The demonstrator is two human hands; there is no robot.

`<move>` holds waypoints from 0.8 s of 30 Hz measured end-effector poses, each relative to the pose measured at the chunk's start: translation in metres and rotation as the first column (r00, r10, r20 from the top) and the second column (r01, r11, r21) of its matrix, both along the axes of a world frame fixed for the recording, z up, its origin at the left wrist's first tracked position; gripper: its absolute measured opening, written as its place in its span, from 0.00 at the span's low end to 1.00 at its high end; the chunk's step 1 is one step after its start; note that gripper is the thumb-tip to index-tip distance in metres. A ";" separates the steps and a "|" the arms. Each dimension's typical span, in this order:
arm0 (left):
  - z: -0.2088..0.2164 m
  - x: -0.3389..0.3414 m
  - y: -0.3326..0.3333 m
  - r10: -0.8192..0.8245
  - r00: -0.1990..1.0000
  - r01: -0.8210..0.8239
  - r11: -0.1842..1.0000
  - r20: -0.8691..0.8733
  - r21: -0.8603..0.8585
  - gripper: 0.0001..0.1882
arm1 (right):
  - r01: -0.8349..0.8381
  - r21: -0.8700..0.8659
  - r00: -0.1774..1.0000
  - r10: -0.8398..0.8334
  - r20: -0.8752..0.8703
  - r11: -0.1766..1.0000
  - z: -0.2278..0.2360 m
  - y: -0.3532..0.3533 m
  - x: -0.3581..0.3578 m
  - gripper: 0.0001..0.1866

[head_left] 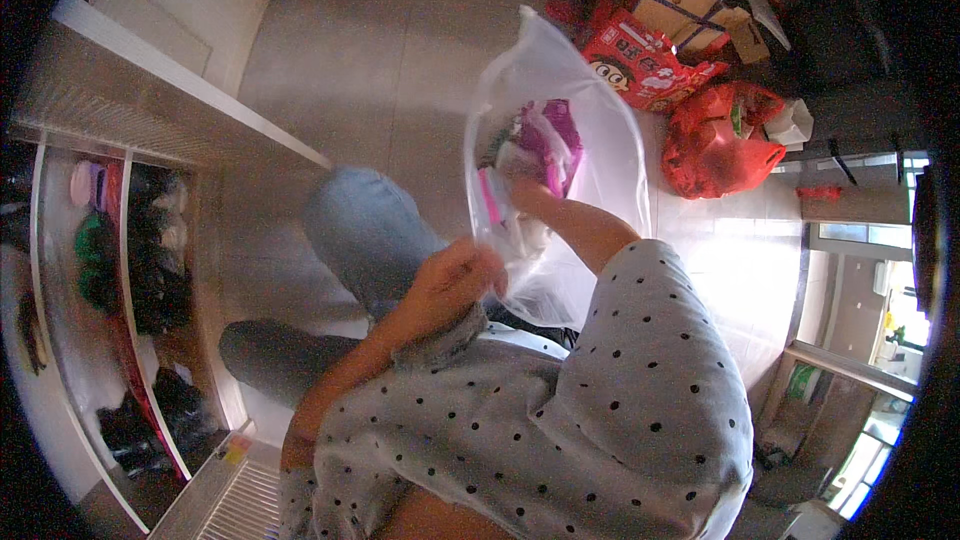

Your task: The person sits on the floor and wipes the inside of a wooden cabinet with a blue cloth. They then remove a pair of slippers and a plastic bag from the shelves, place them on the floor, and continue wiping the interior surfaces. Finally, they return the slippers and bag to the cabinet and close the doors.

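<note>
A large translucent white plastic bag [610, 155] stands wide-mouthed on the floor before me. Inside lie a magenta package [563, 135] and some pale, pink-edged items I cannot make out. My right hand [528, 195] reaches down into the bag, among these contents; its fingers are hidden. Close to the bag's near left rim is my left hand [462, 275], above my bent knee. Its fingers are smeared by motion, and whether they touch the plastic is unclear.
Beyond the bag, at the far right, are a red printed bag [645, 65], a cardboard box [680, 10] and a filled red plastic bag [725, 145]. On the left stands an open shelf unit [125, 270] with dark, green and red things. My jeans-clad knee [365, 225] juts forward.
</note>
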State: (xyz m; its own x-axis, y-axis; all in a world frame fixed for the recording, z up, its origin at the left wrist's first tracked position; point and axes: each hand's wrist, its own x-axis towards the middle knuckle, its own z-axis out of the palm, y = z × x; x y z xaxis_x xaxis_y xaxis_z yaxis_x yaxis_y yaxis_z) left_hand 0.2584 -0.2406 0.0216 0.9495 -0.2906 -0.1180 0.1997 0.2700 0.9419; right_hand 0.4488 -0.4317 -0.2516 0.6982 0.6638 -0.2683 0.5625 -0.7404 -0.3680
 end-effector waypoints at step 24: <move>0.012 -0.006 0.002 -0.051 0.998 0.052 0.997 -0.024 0.048 0.09 | -0.690 -0.457 0.711 0.645 -0.280 0.562 0.186 0.055 0.012 0.17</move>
State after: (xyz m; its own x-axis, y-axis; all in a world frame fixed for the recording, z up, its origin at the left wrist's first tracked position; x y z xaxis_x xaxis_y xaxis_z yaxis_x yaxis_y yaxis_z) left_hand 0.2521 -0.2383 0.0340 0.9304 -0.3320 -0.1551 0.2340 0.2125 0.9487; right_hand 0.4609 -0.3769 -0.0656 0.0754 0.6846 -0.7250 0.9613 -0.2432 -0.1296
